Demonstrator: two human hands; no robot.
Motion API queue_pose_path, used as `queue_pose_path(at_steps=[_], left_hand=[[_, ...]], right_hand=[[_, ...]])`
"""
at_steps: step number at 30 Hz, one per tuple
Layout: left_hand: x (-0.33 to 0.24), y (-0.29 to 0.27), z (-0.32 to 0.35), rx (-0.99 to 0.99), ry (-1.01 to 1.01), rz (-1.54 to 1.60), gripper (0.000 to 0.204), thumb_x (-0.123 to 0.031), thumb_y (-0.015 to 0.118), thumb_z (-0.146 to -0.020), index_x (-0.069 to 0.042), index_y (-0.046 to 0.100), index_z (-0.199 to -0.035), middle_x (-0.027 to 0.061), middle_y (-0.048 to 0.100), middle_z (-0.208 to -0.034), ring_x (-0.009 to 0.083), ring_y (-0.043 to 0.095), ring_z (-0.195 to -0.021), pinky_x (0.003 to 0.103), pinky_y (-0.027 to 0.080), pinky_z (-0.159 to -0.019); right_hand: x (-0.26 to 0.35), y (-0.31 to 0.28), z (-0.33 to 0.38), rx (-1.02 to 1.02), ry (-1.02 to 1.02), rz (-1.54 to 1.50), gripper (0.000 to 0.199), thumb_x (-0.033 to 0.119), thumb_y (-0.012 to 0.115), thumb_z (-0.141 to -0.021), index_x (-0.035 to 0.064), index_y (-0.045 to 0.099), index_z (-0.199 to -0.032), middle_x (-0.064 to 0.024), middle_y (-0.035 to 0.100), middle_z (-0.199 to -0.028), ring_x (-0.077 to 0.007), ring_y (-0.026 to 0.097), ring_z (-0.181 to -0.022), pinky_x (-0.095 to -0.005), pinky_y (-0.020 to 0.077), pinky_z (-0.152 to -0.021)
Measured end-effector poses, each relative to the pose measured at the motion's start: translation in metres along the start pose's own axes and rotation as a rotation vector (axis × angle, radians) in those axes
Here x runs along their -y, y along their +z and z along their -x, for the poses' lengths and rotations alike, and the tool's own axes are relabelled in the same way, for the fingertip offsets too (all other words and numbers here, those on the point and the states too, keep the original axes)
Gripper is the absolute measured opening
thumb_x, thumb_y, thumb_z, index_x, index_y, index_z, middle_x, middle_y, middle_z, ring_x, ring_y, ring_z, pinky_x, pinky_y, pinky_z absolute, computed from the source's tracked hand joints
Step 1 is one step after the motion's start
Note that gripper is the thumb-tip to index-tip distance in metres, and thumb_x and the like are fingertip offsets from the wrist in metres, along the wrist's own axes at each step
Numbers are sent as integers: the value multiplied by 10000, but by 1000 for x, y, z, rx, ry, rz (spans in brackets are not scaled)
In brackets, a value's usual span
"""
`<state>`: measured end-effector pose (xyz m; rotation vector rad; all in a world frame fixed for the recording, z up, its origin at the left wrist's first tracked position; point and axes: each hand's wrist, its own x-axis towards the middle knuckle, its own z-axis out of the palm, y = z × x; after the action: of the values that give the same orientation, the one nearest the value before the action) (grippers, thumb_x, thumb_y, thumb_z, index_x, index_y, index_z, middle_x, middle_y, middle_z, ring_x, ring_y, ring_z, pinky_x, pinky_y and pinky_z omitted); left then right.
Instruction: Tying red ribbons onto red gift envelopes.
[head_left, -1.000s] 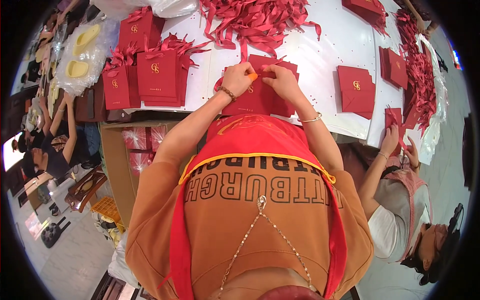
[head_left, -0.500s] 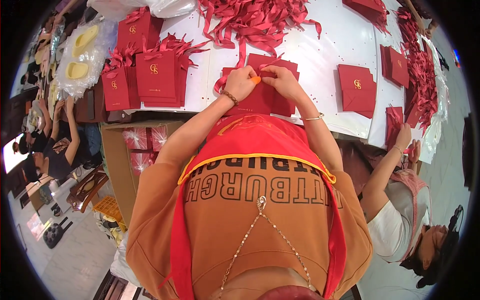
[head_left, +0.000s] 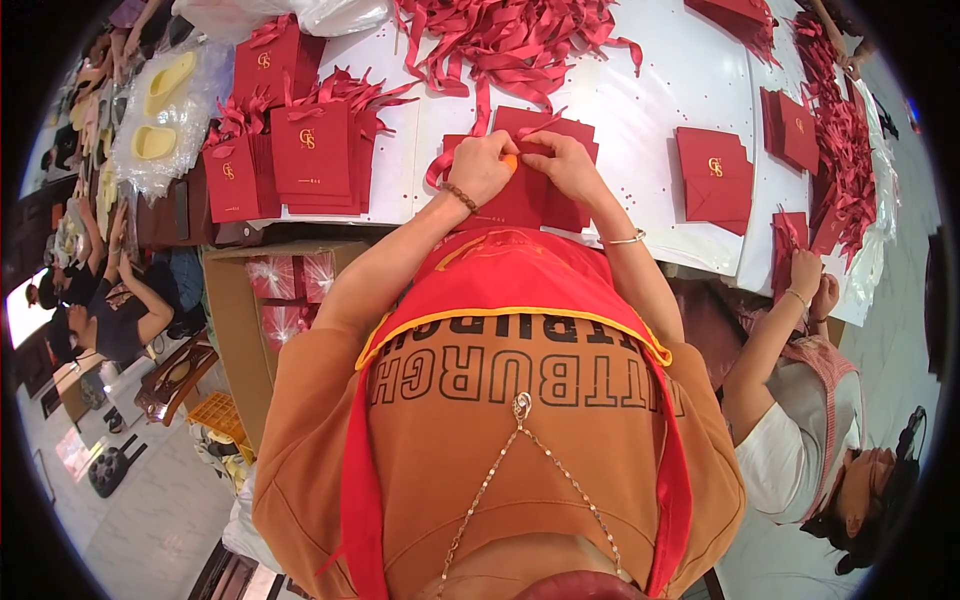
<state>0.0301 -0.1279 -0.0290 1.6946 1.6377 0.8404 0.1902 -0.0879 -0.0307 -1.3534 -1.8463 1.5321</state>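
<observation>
On the bench (head_left: 650, 130) at twelve o'clock, a red gift bag (head_left: 515, 208) points its top and long axis toward twelve. Left hand (head_left: 482, 168) and right hand (head_left: 565, 168) curl over it; whether fingers clamp, I cannot tell.

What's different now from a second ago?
At picture right, a co-worker's hands have come closer together; at picture left, another co-worker's arm has bent and drawn back. The person's left grip and right grip stay at the red bag; the ribbon pile and bag stacks stayed put.

Workshop: red bags (head_left: 515, 203), ribbon heap (head_left: 515, 45)
</observation>
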Motion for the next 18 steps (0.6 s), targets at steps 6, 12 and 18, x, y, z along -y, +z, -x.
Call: queue_pose_path(at_steps=[6,12,18], left_hand=[[2,3,0,-92,286,-246,79,-47,569,-724,-7,592,-787,130,612,-671,195,594,-520,310,461,-481],[4,1,-1,32,-180,296,201,8,560,-744,-2,548,-944,60,586,-649,111,556,-504,238,460,-444],[-4,-7,-4,125,-289,415,252,23,552,-751,6,532,-1001,46,567,-642,86,538,-492,218,452,-439]], right_hand=[[9,-1,3,-19,20,67,329,128,612,-748,8,575,-1051,-113,586,-1086,-250,556,-1001,-312,424,-851],[8,-2,5,-21,21,35,321,118,632,-733,2,580,-1028,-115,590,-1077,-242,568,-973,-309,431,-831],[5,-2,5,-2,7,-13,329,102,628,-736,16,578,-1049,-115,575,-1111,-233,556,-994,-294,421,-848]])
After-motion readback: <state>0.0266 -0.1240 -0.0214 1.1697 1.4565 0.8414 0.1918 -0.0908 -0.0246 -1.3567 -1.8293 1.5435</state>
